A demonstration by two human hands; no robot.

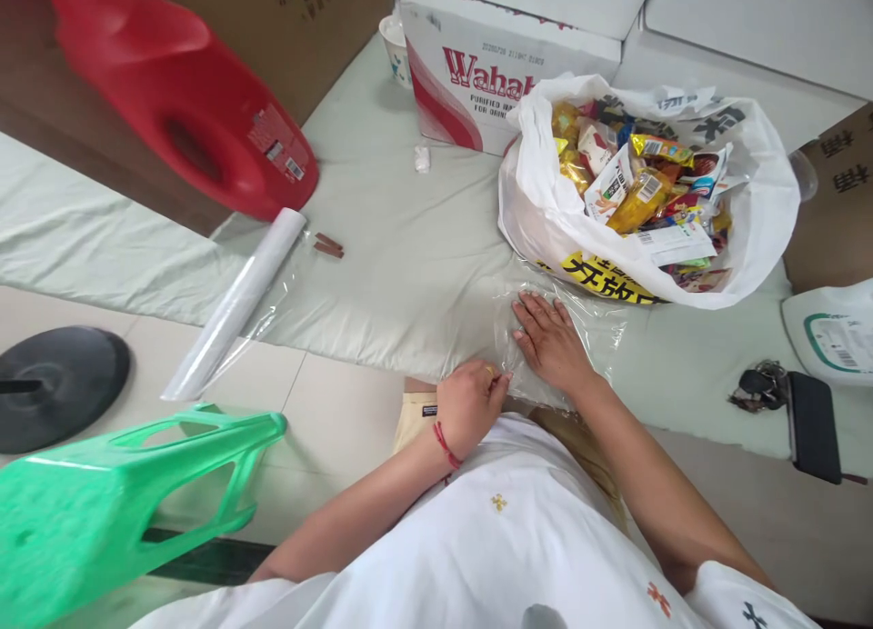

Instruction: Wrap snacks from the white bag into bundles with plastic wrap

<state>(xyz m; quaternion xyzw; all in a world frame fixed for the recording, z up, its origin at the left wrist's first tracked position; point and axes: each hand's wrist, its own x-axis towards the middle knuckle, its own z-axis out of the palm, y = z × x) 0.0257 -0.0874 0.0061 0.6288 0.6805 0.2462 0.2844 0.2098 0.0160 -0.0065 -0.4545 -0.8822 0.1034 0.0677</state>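
Note:
A thin clear plastic sheet [600,324] lies wrinkled on the pale green cloth in front of me. My right hand [549,343] rests flat on it, fingers stretched out. Just left of that, my left hand [472,406] is closed, with thumb and fingers pinching the sheet's near edge. A red string circles the left wrist. Beyond my right hand stands a white plastic bag [538,193], open at the top and full of small wrapped snacks [641,193]. Whether the sheet is one layer or a flat pouch cannot be made out.
A roll of clear film [235,306] lies at the left edge, near brown strips [328,245] and a red jug [197,111]. Cartons [470,88] and a paper cup [396,52] stand behind. A green stool [136,502] is lower left; keys [760,385] and a phone [813,429] are right.

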